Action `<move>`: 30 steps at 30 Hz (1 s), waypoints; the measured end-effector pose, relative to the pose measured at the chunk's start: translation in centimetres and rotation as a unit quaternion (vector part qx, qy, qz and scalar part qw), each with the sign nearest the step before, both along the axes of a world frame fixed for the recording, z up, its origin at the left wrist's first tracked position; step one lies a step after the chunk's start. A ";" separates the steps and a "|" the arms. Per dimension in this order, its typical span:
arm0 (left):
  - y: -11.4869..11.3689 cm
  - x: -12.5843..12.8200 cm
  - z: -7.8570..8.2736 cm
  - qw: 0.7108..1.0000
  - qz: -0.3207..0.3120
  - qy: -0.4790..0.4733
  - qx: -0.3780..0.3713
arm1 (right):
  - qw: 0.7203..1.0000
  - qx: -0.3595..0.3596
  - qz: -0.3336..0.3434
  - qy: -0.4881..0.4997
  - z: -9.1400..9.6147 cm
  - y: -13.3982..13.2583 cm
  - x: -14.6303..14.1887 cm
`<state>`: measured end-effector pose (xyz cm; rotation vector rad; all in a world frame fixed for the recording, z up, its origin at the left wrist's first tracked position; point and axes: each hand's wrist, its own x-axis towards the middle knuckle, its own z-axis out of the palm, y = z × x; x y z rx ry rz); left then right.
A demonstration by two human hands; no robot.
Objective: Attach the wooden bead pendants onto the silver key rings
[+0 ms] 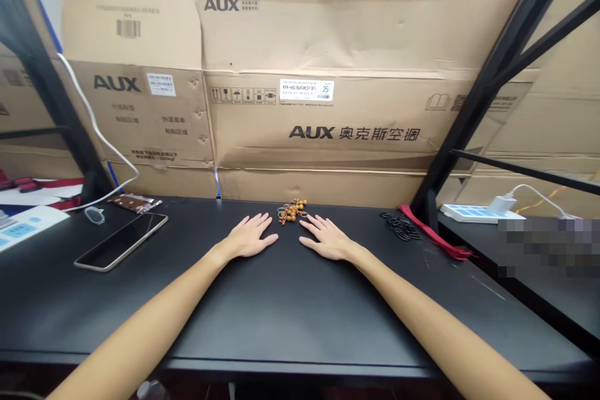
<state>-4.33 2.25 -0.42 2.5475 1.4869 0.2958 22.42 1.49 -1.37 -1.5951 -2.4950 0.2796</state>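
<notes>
The left hand (250,236) and right hand (327,237) lie flat and open, palms down and fingers spread, on the black tabletop (281,319), holding nothing. A cluster of amber beads (291,210) sits between and just beyond them, untouched. Black rubber rings (400,227) lie farther right. At the far edge stands a cardboard carton (309,125) printed "AUX 奥克斯空调".

A bunch of beads (291,211) sits on the table (300,319), between the left hand (249,236) and the right hand (327,238). To the right lie small rings (400,226) and a strap (434,232). To the left lie a phone (120,241) and a plastic bag (135,202). Big cardboard boxes (300,75) stand behind the table. A power strip (473,213) sits farther right, past the table's end.
</notes>
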 end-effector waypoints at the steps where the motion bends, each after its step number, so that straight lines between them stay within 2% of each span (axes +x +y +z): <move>1: 0.0 0.0 0.0 1.000 0.001 0.002 0.001 | 1.000 0.001 -0.006 0.000 0.0 0.1 0.0; 13: -0.3 0.2 0.2 0.999 0.005 0.045 0.000 | 1.000 -0.001 -0.028 -0.013 0.0 0.3 -0.1; 23: -0.3 0.3 0.2 0.999 0.006 0.039 0.005 | 1.000 0.002 -0.024 0.005 0.1 0.2 -0.1; 30: -0.1 0.3 0.1 1.000 0.005 0.026 0.009 | 0.997 0.057 -0.021 0.056 -0.6 1.2 0.2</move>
